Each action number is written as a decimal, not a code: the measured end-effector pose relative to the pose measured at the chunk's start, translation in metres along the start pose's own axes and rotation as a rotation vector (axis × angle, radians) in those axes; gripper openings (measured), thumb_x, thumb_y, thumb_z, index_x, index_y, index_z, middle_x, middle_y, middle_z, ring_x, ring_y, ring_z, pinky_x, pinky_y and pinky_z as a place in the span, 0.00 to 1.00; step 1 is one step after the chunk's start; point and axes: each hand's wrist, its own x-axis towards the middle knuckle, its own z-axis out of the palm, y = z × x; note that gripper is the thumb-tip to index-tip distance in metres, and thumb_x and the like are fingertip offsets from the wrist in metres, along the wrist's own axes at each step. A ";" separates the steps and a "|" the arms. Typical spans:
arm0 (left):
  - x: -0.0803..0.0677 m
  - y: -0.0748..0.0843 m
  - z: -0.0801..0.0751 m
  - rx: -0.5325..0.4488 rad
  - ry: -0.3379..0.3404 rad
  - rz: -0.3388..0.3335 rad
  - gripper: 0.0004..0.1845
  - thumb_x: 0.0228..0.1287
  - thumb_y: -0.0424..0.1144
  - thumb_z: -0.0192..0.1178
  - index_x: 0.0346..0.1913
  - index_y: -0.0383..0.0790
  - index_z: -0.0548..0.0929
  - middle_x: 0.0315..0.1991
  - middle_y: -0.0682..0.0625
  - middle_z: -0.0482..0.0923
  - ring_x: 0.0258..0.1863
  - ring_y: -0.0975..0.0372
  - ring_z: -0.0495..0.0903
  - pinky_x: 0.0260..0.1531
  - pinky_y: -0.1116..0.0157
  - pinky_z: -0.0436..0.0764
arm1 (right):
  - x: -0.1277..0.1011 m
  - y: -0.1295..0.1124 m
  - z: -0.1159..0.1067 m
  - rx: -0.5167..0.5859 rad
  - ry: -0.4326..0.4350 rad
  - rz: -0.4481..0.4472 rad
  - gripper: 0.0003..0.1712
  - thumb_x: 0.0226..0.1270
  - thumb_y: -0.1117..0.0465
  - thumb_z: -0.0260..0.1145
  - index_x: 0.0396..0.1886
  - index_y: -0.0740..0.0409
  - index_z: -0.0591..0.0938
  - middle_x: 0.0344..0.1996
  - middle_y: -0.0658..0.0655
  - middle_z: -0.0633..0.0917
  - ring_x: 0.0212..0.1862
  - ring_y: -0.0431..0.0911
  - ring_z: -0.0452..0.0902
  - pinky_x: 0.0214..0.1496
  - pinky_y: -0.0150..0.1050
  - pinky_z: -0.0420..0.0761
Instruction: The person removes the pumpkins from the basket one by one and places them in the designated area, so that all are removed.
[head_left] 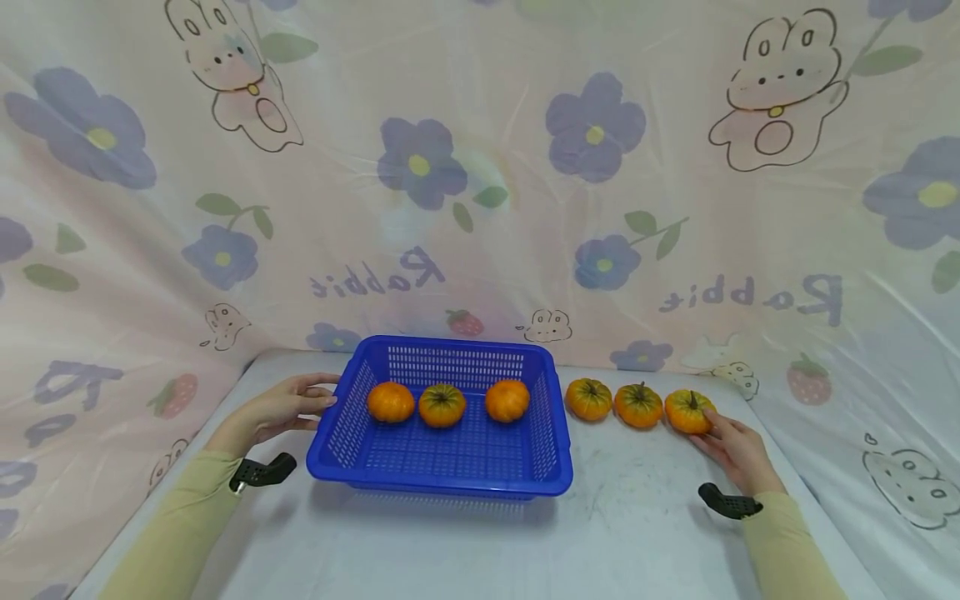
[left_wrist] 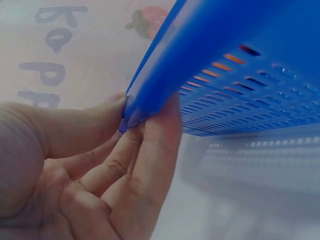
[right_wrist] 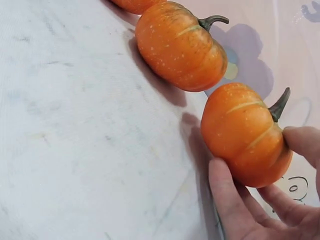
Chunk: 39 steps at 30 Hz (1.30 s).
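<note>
Beside two more pumpkins, right fingers clasp the end pumpkin; left fingers pinch the basket.

Both arms, sleeved in pale yellow-green, are stretched forward. The left hand is curled, thumb above and fingers beneath a held edge. The right hand is cupped, its fingertips pressed in a grasp.

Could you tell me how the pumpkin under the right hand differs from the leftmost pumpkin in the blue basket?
The rightmost pumpkin sits on the bare table, outside the blue basket; the leftmost pumpkin lies inside it. The right hand has its fingers round the rightmost pumpkin, while no hand touches the leftmost one; the left hand holds only the basket's rim. The rightmost shows a dark stem on top; the leftmost shows none. Both are small, orange and ribbed.
</note>
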 end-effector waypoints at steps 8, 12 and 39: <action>0.001 0.000 0.000 -0.001 0.001 0.000 0.36 0.70 0.40 0.57 0.72 0.30 0.53 0.47 0.40 0.76 0.42 0.52 0.81 0.46 0.55 0.81 | 0.000 0.000 0.006 -0.058 0.073 -0.005 0.54 0.66 0.41 0.59 0.75 0.65 0.41 0.73 0.68 0.46 0.45 0.40 0.73 0.55 0.38 0.76; 0.000 0.000 0.000 -0.001 -0.003 0.002 0.36 0.70 0.40 0.56 0.72 0.30 0.52 0.48 0.39 0.77 0.42 0.52 0.81 0.45 0.55 0.81 | 0.001 -0.001 0.008 -0.089 0.102 0.006 0.53 0.66 0.41 0.58 0.75 0.66 0.43 0.72 0.69 0.49 0.44 0.41 0.73 0.53 0.38 0.78; -0.002 0.004 0.002 -0.025 -0.017 0.009 0.36 0.70 0.38 0.56 0.72 0.29 0.50 0.50 0.37 0.76 0.42 0.52 0.81 0.45 0.55 0.81 | -0.006 -0.005 0.009 -0.118 0.219 0.036 0.45 0.73 0.47 0.52 0.73 0.71 0.44 0.54 0.68 0.65 0.31 0.38 0.79 0.46 0.37 0.81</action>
